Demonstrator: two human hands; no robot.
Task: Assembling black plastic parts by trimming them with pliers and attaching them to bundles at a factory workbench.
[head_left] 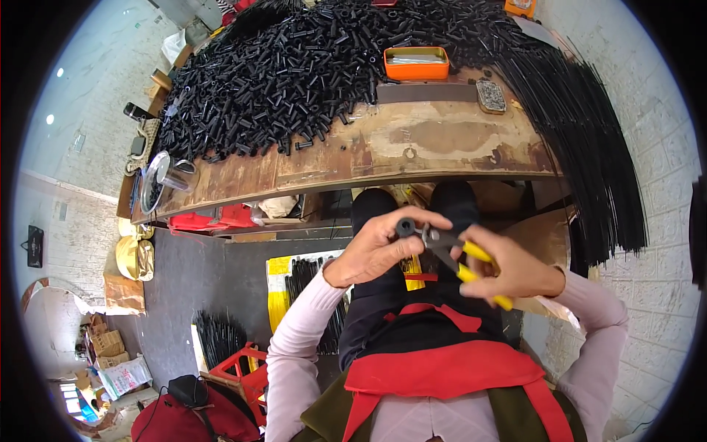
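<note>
Clock: centre it on the two hands, 12 pointing straight out over the bench
Red apron [442,368]: down at 6 o'clock, bunched across the middle, dark trousers under it
Right hand [515,265]: at 3 o'clock, kinda motion-blurred, fingers wrapped round the handles of the yellow-handled pliers [467,274], so yeah, it's grasping them
Pliers: right between the hands over the lap, head aimed toward 10 o'clock
Left hand [379,247]: over at 9, thumb and fingers pinching a black tubular piece [405,227], round end showing, grip looks closed on it
Black piece: just beside the pliers' head, at its 10 o'clock, though I honestly can't tell if the jaws are biting it
Floor stuff: around 8 o'clock, a red crate [254,379] near a bunch of thin black rods [219,339]
Wooden bench [456,140]: spans 12 o'clock past the knees, top pretty scuffed and worn
Long black rods [596,147]: big bundle at 2, drooping off the bench's edge
Small tin [492,97]: between 12 and 1, on the bench
Orange tray [417,72]: dead on 12, thin pale sticks inside
Black pile [272,81]: between 10 and 11, a ridiculous heap of short tubular bits
</note>
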